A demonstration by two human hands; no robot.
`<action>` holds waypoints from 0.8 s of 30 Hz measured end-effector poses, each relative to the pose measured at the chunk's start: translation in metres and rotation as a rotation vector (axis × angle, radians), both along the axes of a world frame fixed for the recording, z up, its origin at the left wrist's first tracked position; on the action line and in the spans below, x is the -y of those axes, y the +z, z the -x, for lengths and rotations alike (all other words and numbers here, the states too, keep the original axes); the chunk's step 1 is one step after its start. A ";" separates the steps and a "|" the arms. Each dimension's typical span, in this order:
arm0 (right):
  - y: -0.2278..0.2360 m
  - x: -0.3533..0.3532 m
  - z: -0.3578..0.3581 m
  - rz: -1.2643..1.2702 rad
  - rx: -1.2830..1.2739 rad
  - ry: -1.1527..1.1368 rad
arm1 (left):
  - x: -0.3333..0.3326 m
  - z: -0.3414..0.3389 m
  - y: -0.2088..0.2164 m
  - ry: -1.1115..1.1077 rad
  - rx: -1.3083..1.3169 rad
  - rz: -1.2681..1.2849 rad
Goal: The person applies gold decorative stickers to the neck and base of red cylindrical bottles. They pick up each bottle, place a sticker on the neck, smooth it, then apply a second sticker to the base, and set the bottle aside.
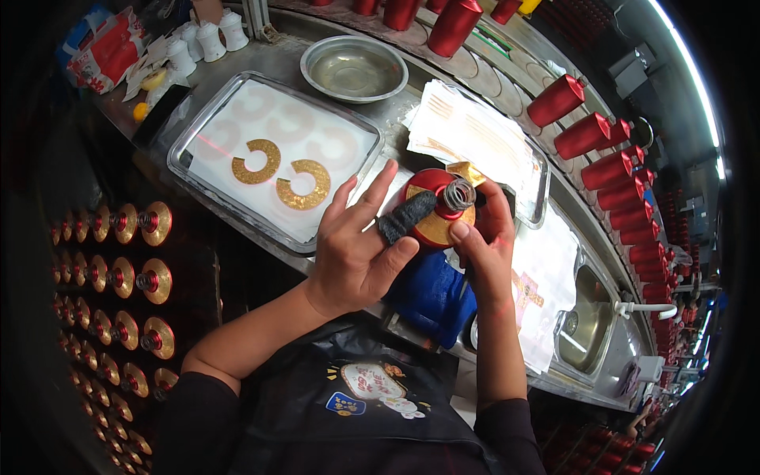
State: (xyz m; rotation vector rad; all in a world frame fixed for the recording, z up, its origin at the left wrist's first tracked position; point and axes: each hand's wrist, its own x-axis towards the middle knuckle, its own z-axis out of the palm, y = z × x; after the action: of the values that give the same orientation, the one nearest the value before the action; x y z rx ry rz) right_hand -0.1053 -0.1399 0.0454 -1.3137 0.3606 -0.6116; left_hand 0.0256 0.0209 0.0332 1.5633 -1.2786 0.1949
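Red bottle (pixel 432 230) is held by the right hand (pixel 489 247) from five o'clock, seemingly for steadiness, while the widely spread left hand (pixel 347 257) touches it from eight o'clock.

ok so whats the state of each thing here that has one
red bottle: held, uncapped
gold foil on it: one end apparently lifted
right hand: gripping the bottle
left hand: open, wearing finger cover
loose gold foil pieces: lying flat
metal bowl: uncovered, seemingly holding clear liquid
bottles at left: uncapped, gold-collared
overhead light: lit
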 end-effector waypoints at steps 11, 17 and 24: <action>0.002 0.005 0.004 -0.071 -0.022 0.051 | 0.001 0.039 0.009 0.197 0.242 -0.147; 0.003 0.019 -0.004 0.058 -0.028 0.047 | 0.007 0.051 0.010 0.242 0.230 -0.253; -0.001 0.027 -0.009 0.028 0.113 0.176 | 0.009 0.045 -0.008 0.127 -0.276 -0.128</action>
State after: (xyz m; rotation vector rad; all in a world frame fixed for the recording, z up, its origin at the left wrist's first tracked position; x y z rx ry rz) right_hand -0.0968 -0.1664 0.0446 -1.3161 0.1425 -0.5408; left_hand -0.0196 0.0124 0.0252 1.7158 -0.9936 -0.0235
